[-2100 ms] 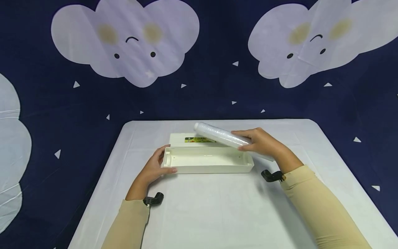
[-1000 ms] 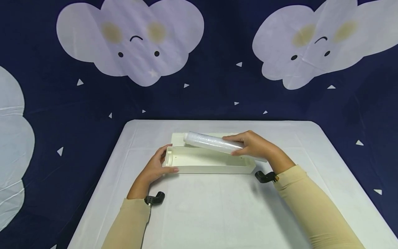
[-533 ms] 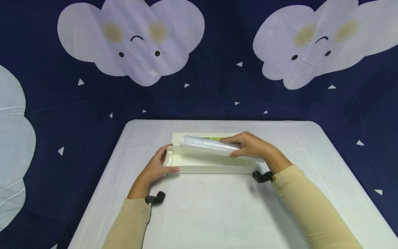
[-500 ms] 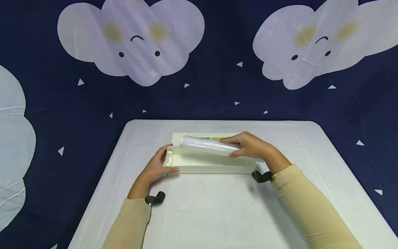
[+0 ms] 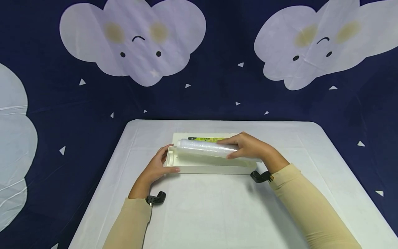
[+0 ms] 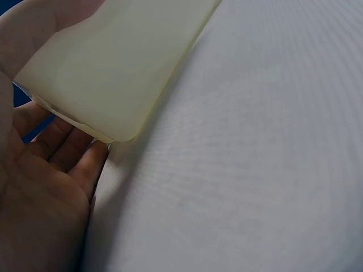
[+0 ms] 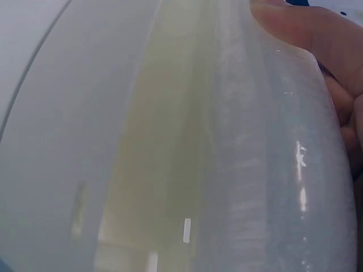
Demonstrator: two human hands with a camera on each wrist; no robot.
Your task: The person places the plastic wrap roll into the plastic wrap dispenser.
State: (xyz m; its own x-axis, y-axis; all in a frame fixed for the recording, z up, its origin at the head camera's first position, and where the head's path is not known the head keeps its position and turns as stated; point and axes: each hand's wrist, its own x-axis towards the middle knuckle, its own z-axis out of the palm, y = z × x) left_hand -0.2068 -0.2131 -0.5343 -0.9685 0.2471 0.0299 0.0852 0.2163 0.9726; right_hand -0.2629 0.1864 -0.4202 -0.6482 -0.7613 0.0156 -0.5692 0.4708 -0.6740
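Observation:
A long cream plastic-wrap box [image 5: 214,169] sits on the table with its lid [image 5: 180,136] folded back behind it, a yellow-green label [image 5: 199,139] showing. My left hand [image 5: 156,167] grips the box's left end, thumb on the front wall and fingers round the back. In the left wrist view the fingers [image 6: 85,164] reach to the end edge of the box. A clear roll of plastic wrap [image 5: 202,148] is in my right hand [image 5: 250,147], which holds it near its right end. The roll slants slightly, left end higher, over the back part of the box's hollow.
A white cloth covers the table [image 5: 217,211]. Behind it hangs a dark blue curtain [image 5: 214,93] with cloud and triangle prints. A black wrist camera [image 5: 157,198] is strapped to the left wrist, and another wrist camera [image 5: 260,176] is on the right.
My right hand has brought the roll left and lower over the box, and the roll now lies closer to level. The left hand keeps its grip on the box end.

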